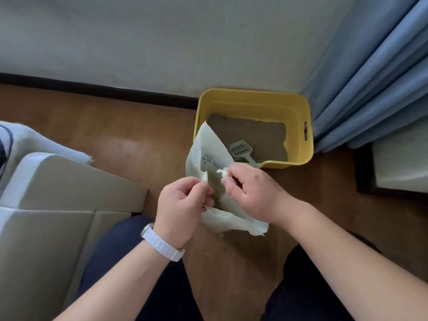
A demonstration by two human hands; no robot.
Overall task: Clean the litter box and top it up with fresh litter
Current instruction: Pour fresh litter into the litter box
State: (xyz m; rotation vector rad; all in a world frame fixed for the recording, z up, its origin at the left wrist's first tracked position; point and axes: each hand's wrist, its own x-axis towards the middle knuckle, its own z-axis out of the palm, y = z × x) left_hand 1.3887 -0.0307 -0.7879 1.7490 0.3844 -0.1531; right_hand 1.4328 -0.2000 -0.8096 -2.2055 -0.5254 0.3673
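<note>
Litter box (254,98): yellow plastic tub with rounded corners, a smooth thick rim and a slot handle cut in its right wall. It sits on the brown wood-look floor (92,135), against the pale wall with the dark baseboard (99,91), just beside the folds of a blue curtain (375,89). Inside lies a flat bed of fine grey-brown litter (254,135). A pale grey-green plastic scoop (240,150) with a slotted blade rests on the litter at the near side, its handle pointing toward the near rim.

Head view, nearer the camera: both hands hold a thin, crinkled, translucent whitish plastic bag (208,154) with small dark print on it. The bag is held up in front of the box's near left corner, and its lower part hangs wrinkled below the hands. Left hand (183,205), fingers pinched closed on a twisted edge of the bag. Right hand (252,191), fingers likewise closed on a bunched white bit of the bag's edge. The two pinch points are close but apart.

White ribbed watch strap (162,245) on the left wrist. Dark trousers (120,251) at the lower edge. Off-white padded cushions (58,181), smooth and blocky, at the left.
</note>
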